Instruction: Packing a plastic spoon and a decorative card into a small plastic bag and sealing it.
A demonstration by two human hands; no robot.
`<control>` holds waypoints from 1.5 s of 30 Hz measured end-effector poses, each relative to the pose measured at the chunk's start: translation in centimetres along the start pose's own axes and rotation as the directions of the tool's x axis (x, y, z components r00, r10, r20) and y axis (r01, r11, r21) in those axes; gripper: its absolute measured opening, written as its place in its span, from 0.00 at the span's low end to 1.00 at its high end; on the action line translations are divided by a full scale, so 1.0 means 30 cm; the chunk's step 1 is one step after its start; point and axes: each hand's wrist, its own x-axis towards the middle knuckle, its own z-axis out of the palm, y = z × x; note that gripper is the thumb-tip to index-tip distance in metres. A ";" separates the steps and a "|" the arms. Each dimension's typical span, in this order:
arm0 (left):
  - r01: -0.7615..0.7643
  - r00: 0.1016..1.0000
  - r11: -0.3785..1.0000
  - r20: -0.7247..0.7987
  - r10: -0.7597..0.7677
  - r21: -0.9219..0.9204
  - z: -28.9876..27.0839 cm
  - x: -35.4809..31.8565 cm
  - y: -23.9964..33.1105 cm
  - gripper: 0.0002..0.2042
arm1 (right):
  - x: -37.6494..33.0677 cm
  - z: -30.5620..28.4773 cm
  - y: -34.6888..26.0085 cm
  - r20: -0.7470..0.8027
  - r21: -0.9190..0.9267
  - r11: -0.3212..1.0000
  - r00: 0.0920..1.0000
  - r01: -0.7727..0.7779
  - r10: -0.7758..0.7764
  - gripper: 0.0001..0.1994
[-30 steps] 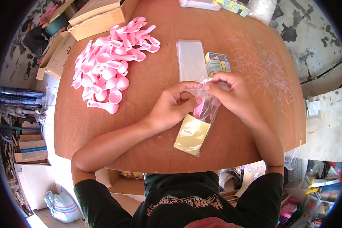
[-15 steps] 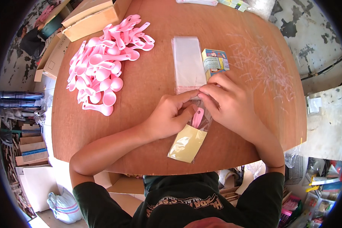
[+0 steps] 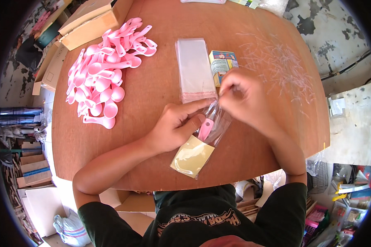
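The left hand (image 3: 175, 127) pins a clear sleeve bag (image 3: 202, 146), holding a pink plastic spoon (image 3: 205, 128) and a tan card, flat on the round wooden worktop (image 3: 152, 94), fingers pressed together on it. The right hand (image 3: 245, 99) pinches the bag's open flap, fingers clamped. A clean seal calls for keeping the flap taut and folding it squarely, judging by the grip.

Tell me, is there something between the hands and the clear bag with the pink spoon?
No. Both the left hand and the right hand already touch the clear bag holding the pink spoon; nothing visible lies between.
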 end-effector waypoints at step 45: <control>0.052 0.985 0.858 -0.114 -0.128 -0.511 -0.008 0.004 0.022 0.25 | 0.077 -0.415 0.113 -0.609 -0.316 0.931 0.792 -0.183 -0.051 0.14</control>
